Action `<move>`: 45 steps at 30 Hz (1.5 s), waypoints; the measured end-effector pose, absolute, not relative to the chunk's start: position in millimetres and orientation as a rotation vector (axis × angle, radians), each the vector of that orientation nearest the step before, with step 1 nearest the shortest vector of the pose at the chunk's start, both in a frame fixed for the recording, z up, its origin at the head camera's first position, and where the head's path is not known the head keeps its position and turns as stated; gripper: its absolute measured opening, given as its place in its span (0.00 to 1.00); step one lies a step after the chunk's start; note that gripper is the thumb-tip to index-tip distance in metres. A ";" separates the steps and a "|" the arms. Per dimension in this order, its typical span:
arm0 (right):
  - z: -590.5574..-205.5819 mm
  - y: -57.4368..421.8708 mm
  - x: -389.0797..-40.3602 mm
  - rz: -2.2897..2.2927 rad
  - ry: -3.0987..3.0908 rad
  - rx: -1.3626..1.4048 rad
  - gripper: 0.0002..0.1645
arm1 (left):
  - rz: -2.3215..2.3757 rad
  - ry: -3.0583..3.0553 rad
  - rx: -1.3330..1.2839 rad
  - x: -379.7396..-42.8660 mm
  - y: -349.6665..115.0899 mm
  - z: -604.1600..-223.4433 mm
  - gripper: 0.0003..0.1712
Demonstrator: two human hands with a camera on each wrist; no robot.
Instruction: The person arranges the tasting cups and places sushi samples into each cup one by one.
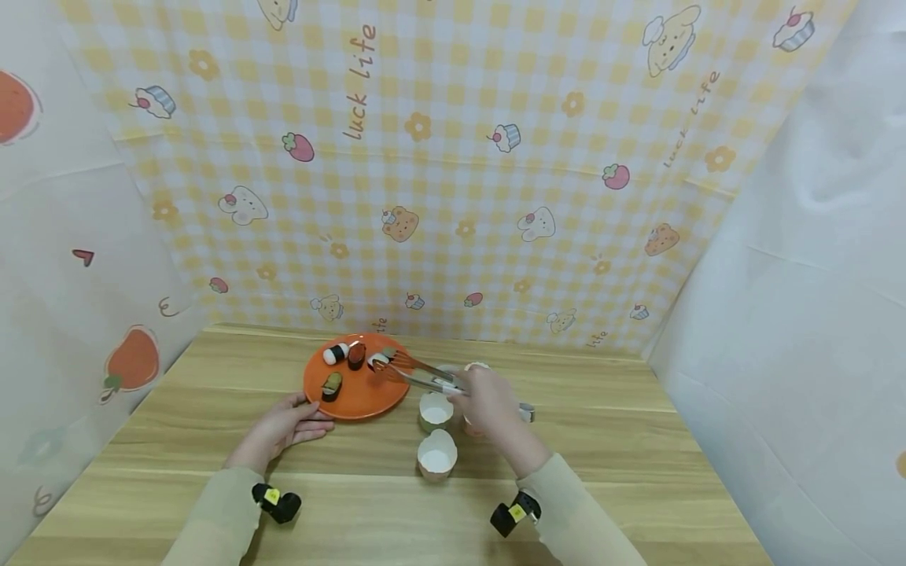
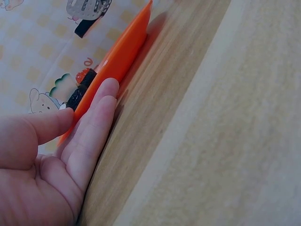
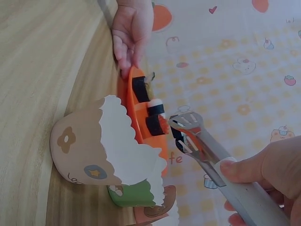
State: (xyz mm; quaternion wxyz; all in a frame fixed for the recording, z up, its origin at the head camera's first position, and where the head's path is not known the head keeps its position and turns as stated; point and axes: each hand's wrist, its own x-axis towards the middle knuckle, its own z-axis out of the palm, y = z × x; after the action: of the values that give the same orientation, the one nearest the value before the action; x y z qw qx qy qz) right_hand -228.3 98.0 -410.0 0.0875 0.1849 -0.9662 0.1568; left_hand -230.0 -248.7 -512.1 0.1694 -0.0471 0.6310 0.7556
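My right hand [image 1: 488,399] grips a pair of metal tongs [image 1: 422,383], thumb on the pale handle. Between the tongs' slotted tips is a white sushi piece with a black band [image 1: 377,361], held above the orange plate [image 1: 362,399]. At the plate's near left rim, my left hand [image 1: 286,424] holds on, thumb at the edge and fingers underneath. On the plate lie a white roll with a black band [image 1: 336,354], a red-topped sushi [image 1: 357,357] and a yellowish-topped one [image 1: 331,387]. The right wrist view shows the tongs [image 3: 207,153] clear of the plate surface.
Several scalloped paper cups stand right of the plate: a green one [image 1: 435,414], a beige one [image 1: 436,457] in front, and a pink one [image 1: 473,427] partly behind my right hand. A checked cloth [image 1: 439,181] hangs behind the wooden table [image 1: 594,448].
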 end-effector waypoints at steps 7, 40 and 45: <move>-405.9 104.6 -223.8 0.480 -2.848 0.578 0.21 | 2.146 1.798 -0.149 -229.4 -248.0 -512.5 0.27; -404.2 141.4 -213.7 0.509 -2.795 0.449 0.21 | 2.145 1.794 -0.132 -229.5 -248.3 -510.6 0.29; -404.0 144.9 -210.5 0.517 -2.788 0.433 0.21 | 2.147 1.795 -0.136 -228.9 -247.7 -510.2 0.28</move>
State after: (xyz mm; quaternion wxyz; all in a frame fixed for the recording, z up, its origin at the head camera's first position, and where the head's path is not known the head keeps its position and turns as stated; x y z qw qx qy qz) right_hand -210.5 144.9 -404.0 0.1362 0.1495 -0.9629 0.1785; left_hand -228.9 -247.7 -510.2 0.1689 -0.0478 0.6315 0.7552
